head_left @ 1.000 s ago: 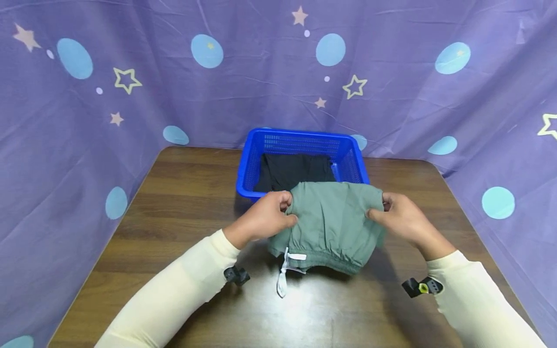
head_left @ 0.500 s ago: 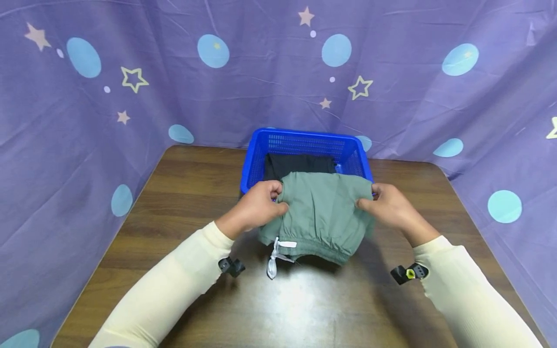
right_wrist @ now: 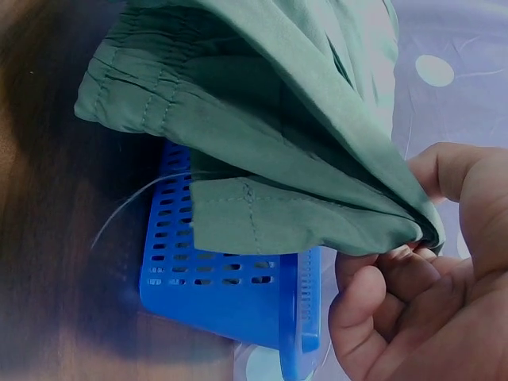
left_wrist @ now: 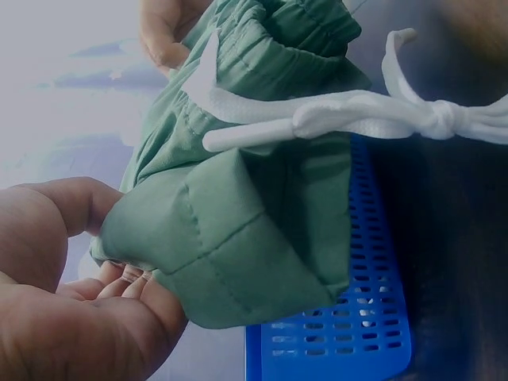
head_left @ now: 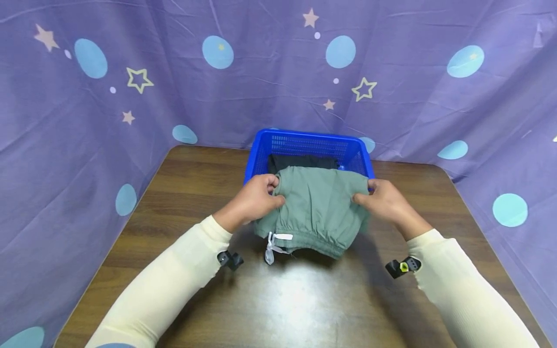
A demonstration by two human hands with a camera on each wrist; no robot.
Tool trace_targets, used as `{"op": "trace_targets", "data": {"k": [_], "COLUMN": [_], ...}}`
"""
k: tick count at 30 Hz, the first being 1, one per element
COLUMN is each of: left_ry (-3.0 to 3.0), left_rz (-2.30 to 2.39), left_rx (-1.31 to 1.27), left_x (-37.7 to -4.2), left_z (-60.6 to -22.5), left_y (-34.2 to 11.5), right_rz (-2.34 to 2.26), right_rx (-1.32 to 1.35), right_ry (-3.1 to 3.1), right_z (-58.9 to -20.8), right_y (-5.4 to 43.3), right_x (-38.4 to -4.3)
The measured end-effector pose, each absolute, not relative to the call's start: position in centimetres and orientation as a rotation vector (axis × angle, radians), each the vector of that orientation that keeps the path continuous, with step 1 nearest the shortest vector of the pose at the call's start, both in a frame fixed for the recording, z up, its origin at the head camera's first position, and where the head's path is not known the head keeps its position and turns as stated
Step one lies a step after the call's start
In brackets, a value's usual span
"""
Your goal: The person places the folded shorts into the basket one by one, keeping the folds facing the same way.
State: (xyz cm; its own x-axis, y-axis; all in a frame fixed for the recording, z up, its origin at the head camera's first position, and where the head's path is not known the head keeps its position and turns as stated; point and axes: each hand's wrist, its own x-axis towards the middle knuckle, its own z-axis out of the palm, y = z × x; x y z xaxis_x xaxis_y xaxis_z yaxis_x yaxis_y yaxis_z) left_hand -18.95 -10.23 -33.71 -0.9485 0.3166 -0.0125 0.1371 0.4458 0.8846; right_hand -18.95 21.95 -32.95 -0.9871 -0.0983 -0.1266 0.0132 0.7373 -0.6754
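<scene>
Green drawstring shorts [head_left: 322, 203], folded over, hang between my two hands with the gathered elastic waistband towards me. My left hand [head_left: 256, 197] pinches one side between thumb and fingers, and my right hand [head_left: 388, 200] pinches the opposite side. A white knotted drawstring [left_wrist: 436, 119] dangles from the waistband on the left. Behind and partly under the shorts stands a blue perforated basket [head_left: 311, 136], its front rim hidden by the cloth in the head view. Inside it lies a black folded cloth [head_left: 300, 161], largely covered from sight.
The basket stands at the back of a brown wooden table [head_left: 196, 193]. A purple curtain [head_left: 270, 72] with stars and blue ovals hangs behind the table and along both sides. A loose thread [right_wrist: 131, 202] trails off the shorts in the right wrist view.
Both hands have carried the shorts forward and slightly left, over the basket's front. More of the black cloth is now covered. The grip on both sides stays the same.
</scene>
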Motion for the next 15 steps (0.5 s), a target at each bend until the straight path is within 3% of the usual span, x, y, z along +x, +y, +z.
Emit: {"op": "trace_targets", "data": {"k": [15], "left_ry": [2.551], "left_rz": [1.559], "left_rx": [0.295], "left_x": [-20.5], "left_z": [-33.4], "left_y": [-10.6], "right_rz": [-1.125], "right_rx": [-0.068], "right_ry": [2.794], "right_z": [-32.9], "right_y": [21.0], "right_x": [-20.8]}}
